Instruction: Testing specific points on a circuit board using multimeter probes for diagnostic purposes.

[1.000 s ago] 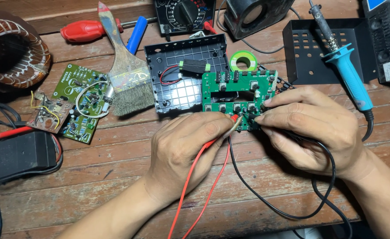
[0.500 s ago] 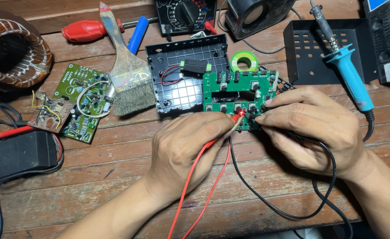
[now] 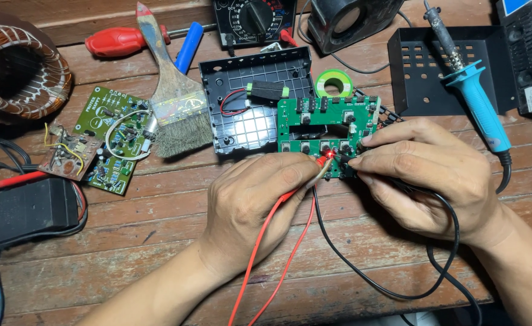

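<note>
Wooden bench [image 3: 157, 241], left hand [image 3: 260, 205] pinching red probe [image 3: 323, 162], right hand [image 3: 426, 175] gripping black probe [image 3: 345, 160] on green board [image 3: 326, 124]

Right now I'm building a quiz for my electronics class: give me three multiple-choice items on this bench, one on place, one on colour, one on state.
1. Where does the soldering iron lie?
A. right of the green circuit board
B. on the copper coil
C. under the brush

2. What colour is the lead in the left hand?
A. yellow
B. red
C. white

3. How is the right hand?
A. flat and empty
B. off the table
C. pinching a black probe at the board

Answers: 1 A, its blue handle lies at the right; 2 B, red wire trails from the fist; 3 C, fingertips close on the black lead.
</note>
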